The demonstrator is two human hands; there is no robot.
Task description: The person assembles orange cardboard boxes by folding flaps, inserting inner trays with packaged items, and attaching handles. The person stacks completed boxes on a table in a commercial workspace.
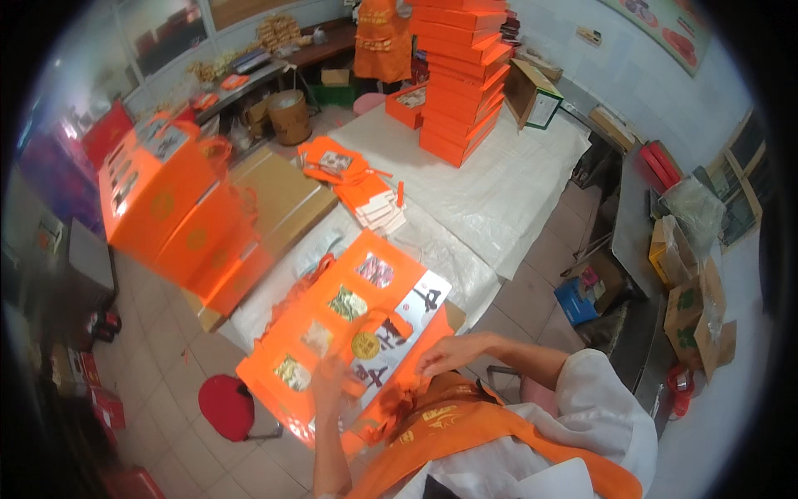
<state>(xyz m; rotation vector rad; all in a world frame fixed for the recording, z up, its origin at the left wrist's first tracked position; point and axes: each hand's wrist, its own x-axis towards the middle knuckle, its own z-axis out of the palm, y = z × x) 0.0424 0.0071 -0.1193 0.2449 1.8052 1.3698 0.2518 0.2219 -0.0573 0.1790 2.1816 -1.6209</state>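
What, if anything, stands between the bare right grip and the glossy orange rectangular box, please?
Nothing visible stands between the bare right grip and the glossy orange rectangular box: the grip is close to the box's near side, though contact is unclear. The bare left grip, blurred, is over the box's left part, not between them.

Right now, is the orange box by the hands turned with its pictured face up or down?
Face up: the orange box shows its four picture panels when seen from above.

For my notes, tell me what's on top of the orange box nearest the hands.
The orange box shows four picture panels, a pale strip and a gold seal. The left hand covers part; what's beneath is hidden.
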